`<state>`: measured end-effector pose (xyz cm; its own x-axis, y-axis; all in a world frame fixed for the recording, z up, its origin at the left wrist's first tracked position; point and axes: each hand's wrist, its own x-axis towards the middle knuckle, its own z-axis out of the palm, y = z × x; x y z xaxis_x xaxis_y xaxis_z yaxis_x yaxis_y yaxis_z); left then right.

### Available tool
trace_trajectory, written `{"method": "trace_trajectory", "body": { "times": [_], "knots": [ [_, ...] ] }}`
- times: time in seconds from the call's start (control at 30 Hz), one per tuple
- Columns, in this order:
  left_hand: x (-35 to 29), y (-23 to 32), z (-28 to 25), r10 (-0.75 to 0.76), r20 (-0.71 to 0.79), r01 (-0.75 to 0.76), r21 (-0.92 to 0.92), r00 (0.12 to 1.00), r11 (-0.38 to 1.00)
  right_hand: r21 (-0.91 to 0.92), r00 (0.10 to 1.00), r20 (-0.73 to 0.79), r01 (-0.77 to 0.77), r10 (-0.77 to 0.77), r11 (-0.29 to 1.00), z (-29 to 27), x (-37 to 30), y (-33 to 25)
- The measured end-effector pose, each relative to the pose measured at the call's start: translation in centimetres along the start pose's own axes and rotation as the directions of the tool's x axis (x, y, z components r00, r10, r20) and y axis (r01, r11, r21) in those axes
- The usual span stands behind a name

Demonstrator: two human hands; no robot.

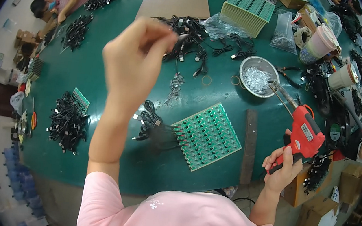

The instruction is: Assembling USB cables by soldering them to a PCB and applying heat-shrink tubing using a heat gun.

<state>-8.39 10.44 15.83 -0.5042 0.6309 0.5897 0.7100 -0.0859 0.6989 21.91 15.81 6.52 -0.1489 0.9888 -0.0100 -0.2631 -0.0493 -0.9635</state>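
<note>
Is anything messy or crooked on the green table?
Nothing looks broken or spilled. The green circuit panel lies at a slant, with black cables tangled at its left edge. The right hand holds a red soldering gun; the left hand is raised.

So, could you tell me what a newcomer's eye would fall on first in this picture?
Most striking is the red soldering gun gripped in the right hand at the table's right edge. The left hand is raised high over the green table, pinching a black cable end. Between them lies a green circuit board panel with black cables attached to its left side.
</note>
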Motion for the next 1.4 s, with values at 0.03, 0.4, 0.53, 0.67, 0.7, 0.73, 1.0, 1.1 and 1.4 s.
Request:
{"method": "trace_trajectory", "body": {
  "times": [0.03, 0.4, 0.53, 0.67, 0.7, 0.73, 1.0, 1.1, 1.4],
  "knots": [
    [-1.7, 1.3, -1.2, -0.007, 0.127, -0.011, 0.141, 0.992, 0.990, 0.016, 1.000, 0.006, -0.025, 0.024, 1.000, 0.2, -0.2, 0.0],
    [-13.5, -0.8, -0.3, -0.476, 0.750, 0.849, -0.213, 0.459, 0.483, -0.247, 0.885, 0.431, -0.073, 0.177, 0.966, 6.5, -4.2, 3.2],
    [-14.6, -1.4, 0.4, -0.445, 0.748, 0.855, -0.319, 0.492, 0.409, -0.150, 0.887, 0.450, -0.038, 0.102, 0.988, 7.7, -4.6, 3.7],
    [-15.0, -1.4, 0.2, -0.427, 0.744, 0.847, -0.360, 0.514, 0.391, -0.208, 0.872, 0.479, 0.006, 0.097, 0.978, 7.8, -4.8, 3.7],
    [-15.0, -1.2, 0.2, -0.436, 0.748, 0.855, -0.347, 0.501, 0.386, -0.231, 0.867, 0.485, 0.007, 0.109, 0.973, 7.7, -4.9, 3.6],
    [-15.1, -1.1, 0.3, -0.444, 0.751, 0.862, -0.334, 0.488, 0.382, -0.236, 0.866, 0.487, 0.008, 0.111, 0.972, 7.8, -5.1, 3.5],
    [-15.3, -1.2, 0.3, -0.450, 0.751, 0.843, -0.260, 0.483, 0.471, -0.248, 0.887, 0.444, -0.011, 0.124, 0.969, 8.2, -4.9, 2.4],
    [-14.6, -0.1, -0.3, -0.412, 0.717, 0.691, -0.134, 0.562, 0.710, -0.289, 0.883, 0.449, 0.000, 0.136, 0.957, 7.6, -4.7, 2.4],
    [-16.0, 0.5, 0.1, -0.495, 0.634, 0.763, -0.249, 0.594, 0.596, -0.337, 0.897, 0.413, -0.008, 0.156, 0.941, 7.3, -5.1, 2.5]
  ]
}}
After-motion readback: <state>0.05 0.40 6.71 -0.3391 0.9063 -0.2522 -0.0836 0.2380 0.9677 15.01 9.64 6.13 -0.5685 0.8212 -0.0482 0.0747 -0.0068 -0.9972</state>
